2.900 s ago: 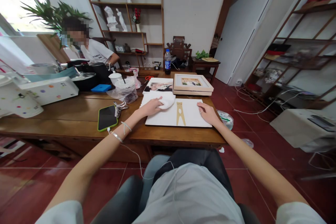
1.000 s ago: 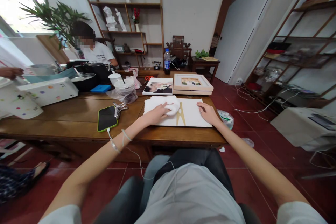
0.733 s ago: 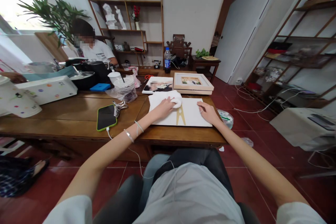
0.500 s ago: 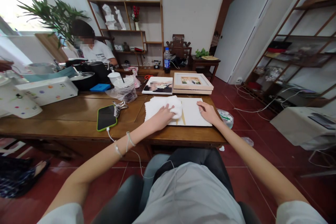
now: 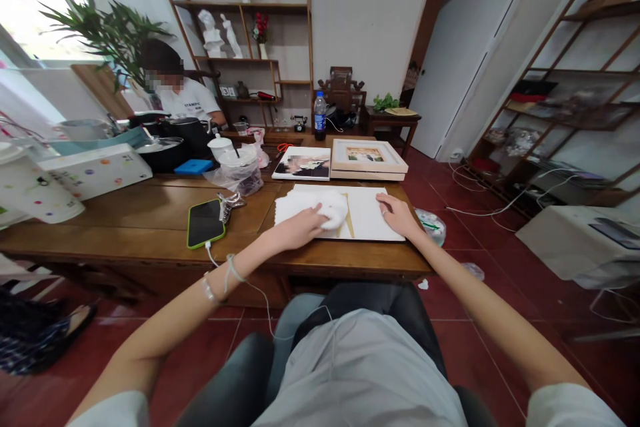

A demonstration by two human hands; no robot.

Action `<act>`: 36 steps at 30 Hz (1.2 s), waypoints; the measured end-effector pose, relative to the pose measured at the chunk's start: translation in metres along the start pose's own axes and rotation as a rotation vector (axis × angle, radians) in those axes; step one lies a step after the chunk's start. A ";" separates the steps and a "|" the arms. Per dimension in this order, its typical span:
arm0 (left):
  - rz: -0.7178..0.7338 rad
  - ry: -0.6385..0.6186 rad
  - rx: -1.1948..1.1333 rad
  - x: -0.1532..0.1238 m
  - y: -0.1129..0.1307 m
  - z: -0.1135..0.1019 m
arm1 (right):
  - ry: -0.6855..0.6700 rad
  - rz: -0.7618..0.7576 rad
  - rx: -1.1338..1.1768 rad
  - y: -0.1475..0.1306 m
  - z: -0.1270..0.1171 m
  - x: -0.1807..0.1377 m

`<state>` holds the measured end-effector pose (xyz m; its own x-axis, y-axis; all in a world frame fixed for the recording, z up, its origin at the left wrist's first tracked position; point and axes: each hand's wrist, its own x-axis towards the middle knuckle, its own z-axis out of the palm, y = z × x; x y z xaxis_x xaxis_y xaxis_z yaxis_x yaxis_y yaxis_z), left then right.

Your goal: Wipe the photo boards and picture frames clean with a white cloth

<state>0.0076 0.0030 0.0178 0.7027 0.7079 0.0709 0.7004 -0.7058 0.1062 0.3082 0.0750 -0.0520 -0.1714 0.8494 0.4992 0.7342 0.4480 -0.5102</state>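
Note:
My left hand point(image 5: 304, 227) presses a bunched white cloth point(image 5: 333, 205) down, its fingers bent into the fabric. Under the cloth lies a flat white board point(image 5: 367, 203) with a dark lower edge and tan stripes near its middle. My right hand point(image 5: 399, 215) rests on the board's right side with the fingers laid out on its surface. The cloth covers part of the board's left half. Just behind the board are a picture panel point(image 5: 303, 163) and a pale box with a framed photo point(image 5: 370, 160).
A phone point(image 5: 206, 223) with a charging cable lies left on the wooden table point(image 5: 150, 230). Beyond it are a plastic bag point(image 5: 237, 177), a blue box point(image 5: 193, 167), pots and a patterned cup point(image 5: 37, 187). A bottle point(image 5: 319, 115) stands behind. A person point(image 5: 183, 97) sits at the far left.
My left hand has slid a little left and towards me on the cloth, bunching its right part. The right hand keeps its place on the board.

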 end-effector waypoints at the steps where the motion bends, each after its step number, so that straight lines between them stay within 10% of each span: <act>1: -0.009 0.031 -0.027 0.012 -0.007 0.001 | -0.002 0.000 0.000 0.000 0.000 0.000; 6: 0.013 0.190 -0.165 0.072 -0.034 0.004 | 0.007 -0.008 0.018 0.002 0.001 0.000; 12: 0.001 0.099 0.007 0.106 -0.019 0.008 | -0.003 -0.029 -0.008 0.004 0.002 0.000; 27: 0.223 0.070 0.228 -0.002 0.075 0.026 | 0.008 -0.019 0.002 0.001 0.001 0.000; 36: 0.089 0.044 0.199 0.059 0.031 0.012 | -0.005 -0.021 -0.014 0.002 0.001 0.001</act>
<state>0.0726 0.0222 0.0129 0.7601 0.6396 0.1152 0.6494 -0.7539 -0.0997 0.3088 0.0765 -0.0530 -0.1900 0.8414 0.5059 0.7393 0.4616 -0.4902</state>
